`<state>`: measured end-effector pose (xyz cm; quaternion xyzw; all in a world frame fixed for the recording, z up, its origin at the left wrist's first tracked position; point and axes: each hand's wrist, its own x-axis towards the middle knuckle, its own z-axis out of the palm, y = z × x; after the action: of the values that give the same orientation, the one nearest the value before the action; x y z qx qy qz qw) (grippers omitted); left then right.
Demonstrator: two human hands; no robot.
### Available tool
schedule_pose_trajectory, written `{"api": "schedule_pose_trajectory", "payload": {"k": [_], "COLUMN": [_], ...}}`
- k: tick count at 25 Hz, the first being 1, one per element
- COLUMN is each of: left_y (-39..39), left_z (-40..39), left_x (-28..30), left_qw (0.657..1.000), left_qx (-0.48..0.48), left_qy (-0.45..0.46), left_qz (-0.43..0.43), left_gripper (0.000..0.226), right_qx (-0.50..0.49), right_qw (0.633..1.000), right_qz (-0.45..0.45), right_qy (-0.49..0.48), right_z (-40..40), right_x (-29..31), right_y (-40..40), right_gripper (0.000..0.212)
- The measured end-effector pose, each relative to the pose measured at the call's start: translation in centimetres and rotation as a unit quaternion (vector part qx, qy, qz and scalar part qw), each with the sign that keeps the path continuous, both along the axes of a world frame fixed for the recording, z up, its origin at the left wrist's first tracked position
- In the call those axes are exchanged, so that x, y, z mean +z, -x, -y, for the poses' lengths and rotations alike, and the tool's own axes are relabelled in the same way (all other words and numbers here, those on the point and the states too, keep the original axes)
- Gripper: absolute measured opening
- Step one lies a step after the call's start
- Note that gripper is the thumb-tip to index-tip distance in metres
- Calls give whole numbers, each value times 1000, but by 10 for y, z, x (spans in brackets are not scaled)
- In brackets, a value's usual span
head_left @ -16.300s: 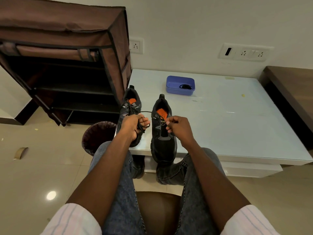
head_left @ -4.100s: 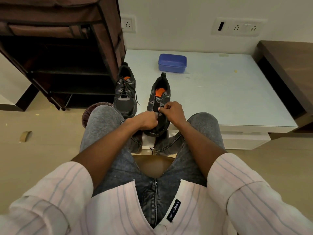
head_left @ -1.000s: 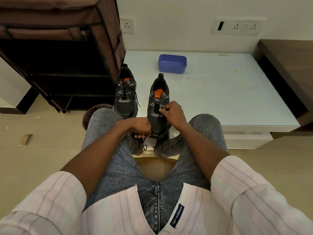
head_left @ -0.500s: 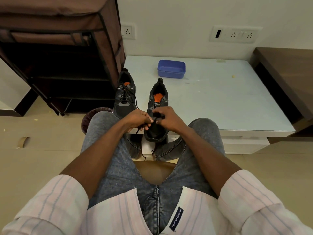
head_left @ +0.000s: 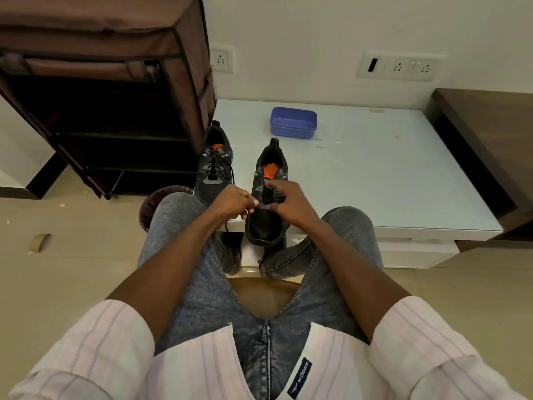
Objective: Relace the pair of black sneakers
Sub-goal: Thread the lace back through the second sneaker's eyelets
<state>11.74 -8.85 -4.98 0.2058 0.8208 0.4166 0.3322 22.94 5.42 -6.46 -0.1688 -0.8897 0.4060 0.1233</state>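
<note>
Sneakers sit side by side at the near left edge of a white table [head_left: 403,174], toes pointing toward the seated person. Half a second ago both hands were bunched together over the toe end of the right sneaker [head_left: 266,223]. Now the right hand [head_left: 291,206] has opened out, its index finger reaching forward toward the upper eyelets by the orange insole. The left hand [head_left: 233,202] stays put, fingers curled, pinching the black lace [head_left: 269,201] at the shoe's left side. A short stretch of lace runs across the lowest eyelets between the hands. Whether the right thumb also pinches the lace cannot be told; the fingers are blurred.

This suggests the bottom row has just been threaded and the person is moving up to the next pair of eyelets, so lacing of this shoe is only beginning.

The right sneaker is black with grey panels, its tongue area open and mostly unlaced, the orange insole showing clearly. Its toe hangs slightly over the table edge. A lace end dangles below the table between the knees. The left sneaker [head_left: 213,171], just beside it and nearer a brown fabric rack [head_left: 95,67], looks fully laced, with loose ends trailing down its right side. A blue tub [head_left: 292,124] stands farther back on the table.
</note>
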Motion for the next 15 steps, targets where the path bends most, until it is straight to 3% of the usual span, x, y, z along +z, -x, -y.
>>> {"api": "schedule_pose_trajectory", "payload": {"k": [3, 6, 8, 10, 12, 14, 15], "left_y": [0, 6, 9, 6, 1, -1, 0], "left_z": [2, 3, 2, 1, -1, -2, -1], "left_x": [2, 0, -2, -2, -2, 0, 0], "left_qw": [1000, 999, 997, 998, 1000, 1000, 1000], "left_qx": [-8, 39, 71, 53, 3, -18, -10], "left_qy": [-9, -13, 0, 10, 0, -13, -14], "left_qz": [14, 12, -13, -25, -8, 10, 11], "left_gripper": [12, 11, 12, 13, 14, 15, 14], "right_qx": [32, -197, -284, -223, -70, 40, 23], "right_qw": [997, 973, 946, 966, 997, 996, 995], "right_qz": [60, 79, 156, 100, 31, 81, 84], "right_qy": [45, 87, -24, -78, -14, 28, 44], "right_z": [2, -25, -34, -21, -2, 9, 4], "right_x": [0, -8, -10, -6, -2, 1, -3], "right_y": [2, -1, -5, -4, 1, 2, 3], "right_gripper": [15, 18, 20, 25, 31, 23, 17]}}
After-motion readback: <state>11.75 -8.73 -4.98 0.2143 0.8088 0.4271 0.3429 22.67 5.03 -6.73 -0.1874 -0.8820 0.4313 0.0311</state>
